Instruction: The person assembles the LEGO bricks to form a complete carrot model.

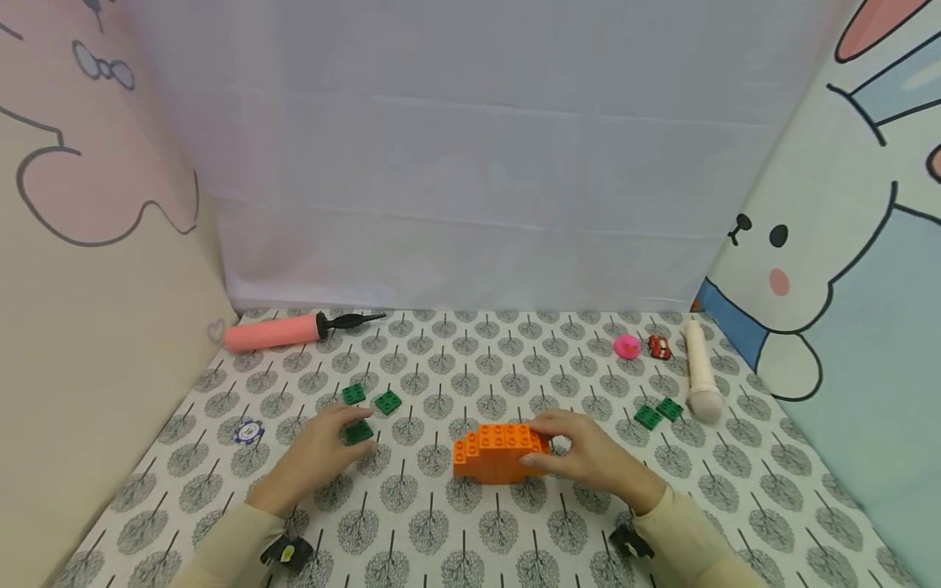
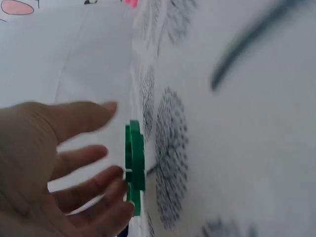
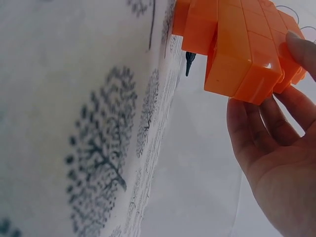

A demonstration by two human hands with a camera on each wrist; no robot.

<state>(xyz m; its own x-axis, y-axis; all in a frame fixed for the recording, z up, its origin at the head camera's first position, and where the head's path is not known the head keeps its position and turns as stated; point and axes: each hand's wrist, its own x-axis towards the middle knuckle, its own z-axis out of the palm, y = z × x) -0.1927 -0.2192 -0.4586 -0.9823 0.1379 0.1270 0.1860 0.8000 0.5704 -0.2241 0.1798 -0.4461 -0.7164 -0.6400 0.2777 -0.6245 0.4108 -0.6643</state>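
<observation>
We see the orange block build [image 1: 502, 453] about midway between the table's left and right edges, well short of the far edge; its long axis runs from side to side, roughly parallel to that edge, with studs facing up and its stepped end pointing toward the left edge. Our right hand [image 1: 581, 451] pinches its right end, thumb on the near side and fingers on the far side; we cannot tell whether the build rests on the cloth or sits just above it. Our left hand [image 1: 323, 445] has thumb and fingers spread well apart around a flat green brick [image 1: 358, 432], gripping nothing; whether a fingertip touches the brick, we cannot tell. Just beyond lie two more green bricks [image 1: 388, 402], and nearer the left edge a blue-and-white chip [image 1: 249, 431]. Toward the far left corner a pink pump [image 1: 275, 333] lies lengthwise, its black nozzle pointing right. Toward the far right corner we have a pink duck [image 1: 627, 347], a red toy car [image 1: 659, 347] and a pale microphone-shaped toy [image 1: 703, 371], with a green pair [image 1: 648, 416] nearer us. A tree-print cloth [image 1: 430, 563] covers the table, a pale sheet [image 1: 470, 163] hangs behind the far edge, and cartoon panels [image 1: 882, 269] flank both sides.
</observation>
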